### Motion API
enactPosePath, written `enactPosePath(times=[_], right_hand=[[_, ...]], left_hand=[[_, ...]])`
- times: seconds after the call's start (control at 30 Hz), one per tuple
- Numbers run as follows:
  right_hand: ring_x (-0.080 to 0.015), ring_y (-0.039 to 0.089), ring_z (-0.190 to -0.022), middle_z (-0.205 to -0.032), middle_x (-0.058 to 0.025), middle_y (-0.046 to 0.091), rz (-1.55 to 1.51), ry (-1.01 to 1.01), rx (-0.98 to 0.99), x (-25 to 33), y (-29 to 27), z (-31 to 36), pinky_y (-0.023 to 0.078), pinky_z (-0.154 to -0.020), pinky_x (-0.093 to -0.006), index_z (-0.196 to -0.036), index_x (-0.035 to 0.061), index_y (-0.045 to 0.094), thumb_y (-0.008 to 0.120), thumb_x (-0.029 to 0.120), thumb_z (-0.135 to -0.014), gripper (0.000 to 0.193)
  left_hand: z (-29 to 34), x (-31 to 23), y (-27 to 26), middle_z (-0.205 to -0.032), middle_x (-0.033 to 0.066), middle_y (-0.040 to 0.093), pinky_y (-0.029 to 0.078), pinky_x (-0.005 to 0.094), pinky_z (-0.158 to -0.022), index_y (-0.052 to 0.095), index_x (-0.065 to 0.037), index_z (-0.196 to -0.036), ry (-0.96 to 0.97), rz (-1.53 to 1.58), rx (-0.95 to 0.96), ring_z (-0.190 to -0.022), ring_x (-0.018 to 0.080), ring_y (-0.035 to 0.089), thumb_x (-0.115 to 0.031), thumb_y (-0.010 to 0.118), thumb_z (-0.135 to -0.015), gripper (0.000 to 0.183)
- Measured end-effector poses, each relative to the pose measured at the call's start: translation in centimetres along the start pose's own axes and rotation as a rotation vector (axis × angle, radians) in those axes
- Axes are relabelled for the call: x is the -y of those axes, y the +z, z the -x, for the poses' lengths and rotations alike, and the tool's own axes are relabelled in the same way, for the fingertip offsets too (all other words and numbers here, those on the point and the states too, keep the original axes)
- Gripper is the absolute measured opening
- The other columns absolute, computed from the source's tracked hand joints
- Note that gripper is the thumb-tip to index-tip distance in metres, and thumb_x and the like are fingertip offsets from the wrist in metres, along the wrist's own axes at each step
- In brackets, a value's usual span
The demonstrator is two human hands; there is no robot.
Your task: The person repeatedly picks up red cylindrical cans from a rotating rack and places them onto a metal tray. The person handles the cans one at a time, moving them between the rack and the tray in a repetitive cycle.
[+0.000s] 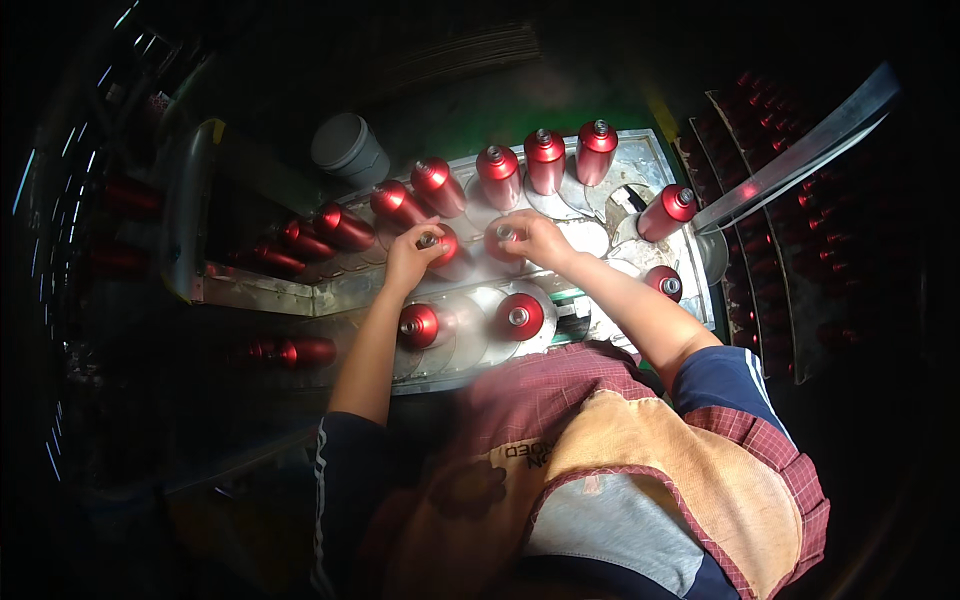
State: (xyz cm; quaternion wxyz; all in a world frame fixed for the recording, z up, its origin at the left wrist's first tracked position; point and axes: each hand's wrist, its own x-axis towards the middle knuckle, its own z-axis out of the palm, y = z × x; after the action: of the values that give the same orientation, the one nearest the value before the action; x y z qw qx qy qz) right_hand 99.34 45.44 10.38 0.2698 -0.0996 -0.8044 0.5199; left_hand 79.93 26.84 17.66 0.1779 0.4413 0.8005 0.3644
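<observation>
The camera on my head looks steeply down, close over the metal table (640,150) toward twelve o'clock, with my forearms entering from six.

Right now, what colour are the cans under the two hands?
Glossy metallic red with silver tops, as on the can under the left hand; seen best in the head view.

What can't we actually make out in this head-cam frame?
- Left hand and right hand: fingers cover the can tops; grip unclear.
- Racks of cans at right: too dark to count.
- Cans at far left: dim and bent by the fisheye rim.
- Near edge of the metal table: blurred, partly hidden by the apron.
- Grey tub: contents not visible.
</observation>
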Motion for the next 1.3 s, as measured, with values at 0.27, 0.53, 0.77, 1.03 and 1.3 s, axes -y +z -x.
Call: enactPosePath(times=[0.27, 0.53, 0.77, 1.03, 1.3], right_hand=[[-0.0311, 0.060, -0.113, -0.126, -0.0178, 0.061, -0.006, 0.091, -0.014, -0.7, -4.4, 2.4, 0.046, -0.099, -0.0373, -0.128, 0.0052, 0.061, 0.074, 0.023, -0.080, 0.053], [-0.0143, 0.062, -0.104, -0.120, -0.0079, 0.063, -0.279, 0.427, -0.233, -1.2, -15.8, 12.6, 0.052, -0.089, -0.0299, -0.128, 0.0005, 0.059, 0.066, 0.006, -0.090, 0.040], [-0.0136, 0.063, -0.100, -0.117, -0.0092, 0.065, -0.388, 0.655, -0.536, -2.2, -22.1, 22.6, 0.055, -0.082, -0.0274, -0.127, -0.0019, 0.059, 0.063, 0.005, -0.094, 0.034], [-0.0148, 0.064, -0.102, -0.117, -0.0089, 0.064, -0.443, 0.621, -0.464, -2.0, -27.8, 25.8, 0.055, -0.085, -0.0287, -0.130, -0.0005, 0.058, 0.063, 0.009, -0.096, 0.035], [-0.0125, 0.063, -0.100, -0.113, -0.0079, 0.065, -0.548, 0.542, -0.286, 0.2, -32.4, 32.0, 0.055, -0.086, -0.0284, -0.125, -0.0017, 0.061, 0.063, -0.001, -0.092, 0.032]], left_hand=[[0.0, -1.3, 2.5, -0.141, 0.0132, 0.055, 0.038, 0.0316, -0.107, 0.066, -0.005, -0.117, 0.029, 0.097, -0.044, -0.127, 0.0189, 0.052, -0.006, 0.077, -0.080, 0.039], [-9.5, 1.8, -1.1, -0.122, 0.0207, 0.065, 0.054, 0.0338, -0.078, 0.055, -0.007, -0.136, 0.075, -0.306, -0.458, -0.089, 0.0257, 0.069, -0.019, 0.073, -0.085, 0.056], [-12.7, 1.7, 0.9, -0.096, 0.0160, 0.071, 0.053, 0.0382, -0.077, 0.069, -0.012, -0.110, -0.047, -0.409, -0.406, -0.087, 0.0307, 0.069, -0.016, 0.074, -0.080, 0.031], [-9.2, -4.6, 0.7, -0.116, 0.0140, 0.069, 0.053, 0.0353, -0.086, 0.066, -0.018, -0.125, 0.003, -0.408, -0.533, -0.103, 0.0284, 0.067, -0.020, 0.074, -0.082, 0.045], [11.0, -16.4, 16.6, -0.100, 0.0044, 0.072, 0.050, 0.0199, -0.070, 0.069, 0.000, -0.106, -0.248, 0.405, -0.603, -0.084, 0.0081, 0.065, -0.011, 0.065, -0.095, 0.016]])
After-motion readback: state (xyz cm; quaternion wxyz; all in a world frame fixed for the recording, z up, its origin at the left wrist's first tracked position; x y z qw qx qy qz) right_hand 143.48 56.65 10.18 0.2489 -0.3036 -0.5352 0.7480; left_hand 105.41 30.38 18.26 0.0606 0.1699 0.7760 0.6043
